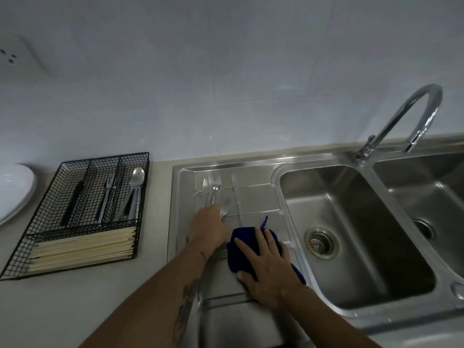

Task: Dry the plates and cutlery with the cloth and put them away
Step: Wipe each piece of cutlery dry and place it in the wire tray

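Sink drainboard [253,197], left of the basin: a fork [215,187], spoon [226,205] and knife [236,197] lie at its far end. Left hand [208,228] closes on the fork handle; right hand [266,262], fingers flat, presses the blue cloth [241,249] nearer the front edge. Wire cutlery tray [82,209] stands on the table left of the drainboard.

The cloth [253,249] is deep blue. The wire mesh tray [50,237] is black, its chopsticks [82,247] pale cream. The plate [15,189] is white.
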Tool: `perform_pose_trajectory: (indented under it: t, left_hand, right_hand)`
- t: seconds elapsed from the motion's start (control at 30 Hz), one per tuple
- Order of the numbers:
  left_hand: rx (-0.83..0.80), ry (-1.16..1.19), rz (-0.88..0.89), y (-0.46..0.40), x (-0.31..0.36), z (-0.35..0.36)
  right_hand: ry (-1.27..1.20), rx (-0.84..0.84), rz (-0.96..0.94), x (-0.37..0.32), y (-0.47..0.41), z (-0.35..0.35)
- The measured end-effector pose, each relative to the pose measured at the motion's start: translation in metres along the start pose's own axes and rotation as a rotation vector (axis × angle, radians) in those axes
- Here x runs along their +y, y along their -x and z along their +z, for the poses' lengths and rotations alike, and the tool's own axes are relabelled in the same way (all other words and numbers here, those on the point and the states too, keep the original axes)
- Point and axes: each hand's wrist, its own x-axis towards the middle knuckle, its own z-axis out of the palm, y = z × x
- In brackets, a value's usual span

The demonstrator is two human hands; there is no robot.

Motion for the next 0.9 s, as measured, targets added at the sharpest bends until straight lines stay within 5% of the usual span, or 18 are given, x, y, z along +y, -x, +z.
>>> perform_pose_trajectory:
  t: [0.27, 0.9]
  left_hand:
    - [-0.001, 0.029, -0.161, 0.003, 0.007, 0.008]
    - [-0.047, 0.080, -0.057, 0.050, -0.025, -0.018]
  right_hand:
    - [0.076, 0.030, -0.078, 0.009, 0.008, -0.006]
    - [-0.002, 0.113, 0.097, -0.018, 0.030, -0.002]
